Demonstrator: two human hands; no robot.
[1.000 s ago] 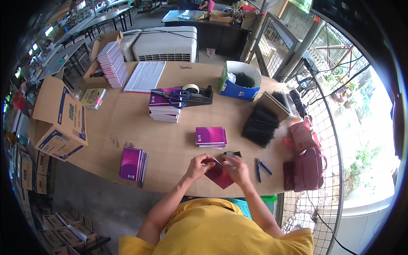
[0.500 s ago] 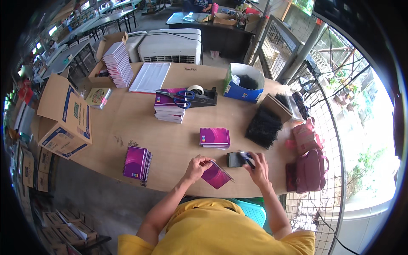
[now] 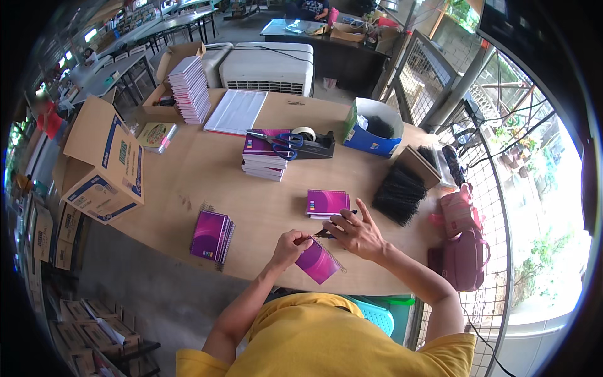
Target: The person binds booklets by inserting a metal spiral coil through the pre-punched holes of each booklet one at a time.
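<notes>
The left hand (image 3: 290,250) pinches a purple notebook (image 3: 317,262) near its 11 o'clock corner; the right hand (image 3: 359,236), toward 1 o'clock, holds a dark tool (image 3: 323,233) near its coil. Around that notebook lie a short stack (image 3: 328,202) at 12, black coils (image 3: 399,193) at 2, and a maroon bag (image 3: 463,264) at 3.

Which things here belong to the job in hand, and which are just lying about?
Probably part of the job:
purple notebook, in the left hand
pliers, in the right hand
coil-bound notebooks at the left
black coils

Probably just lying about:
scissors
tape dispenser
maroon bag
</notes>
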